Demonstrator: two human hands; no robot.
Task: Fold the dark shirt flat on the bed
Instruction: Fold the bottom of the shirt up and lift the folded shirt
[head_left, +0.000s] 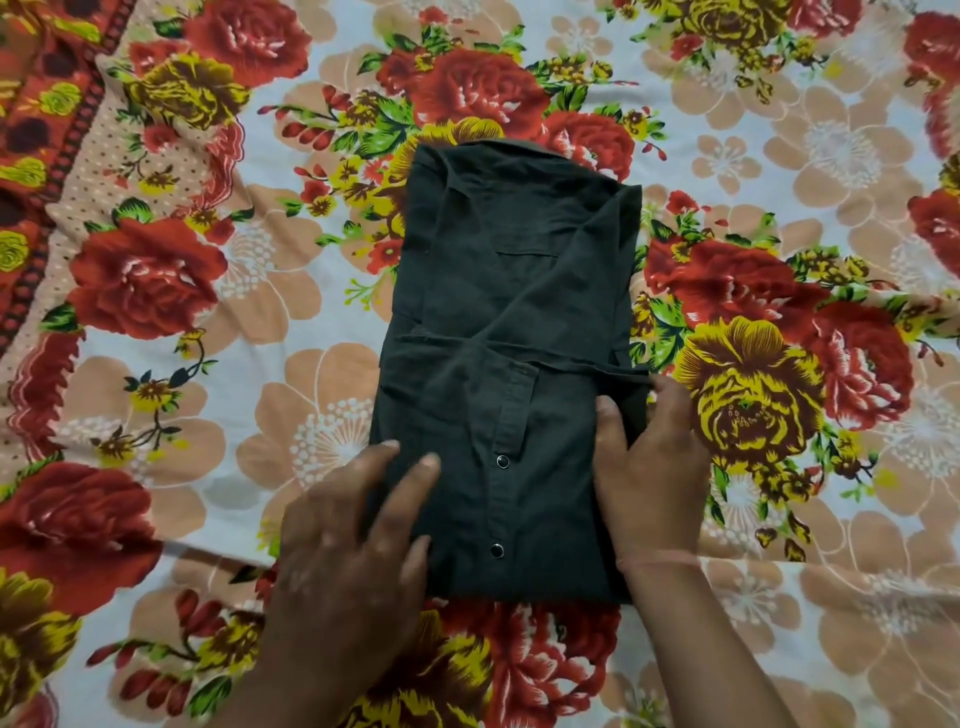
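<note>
The dark shirt (514, 332) lies on the bed as a long narrow rectangle, sides folded in, collar at the far end. Two snap buttons show on a placket near the close end. My left hand (353, 540) rests on the shirt's near left edge, fingers spread and partly on the cloth. My right hand (649, 467) holds the near right edge, thumb on top of the fabric and fingers around the side fold.
The bed is covered by a floral sheet (208, 364) in red, yellow and peach on white, with wrinkles at the left. A patterned red border (47, 130) runs along the far left.
</note>
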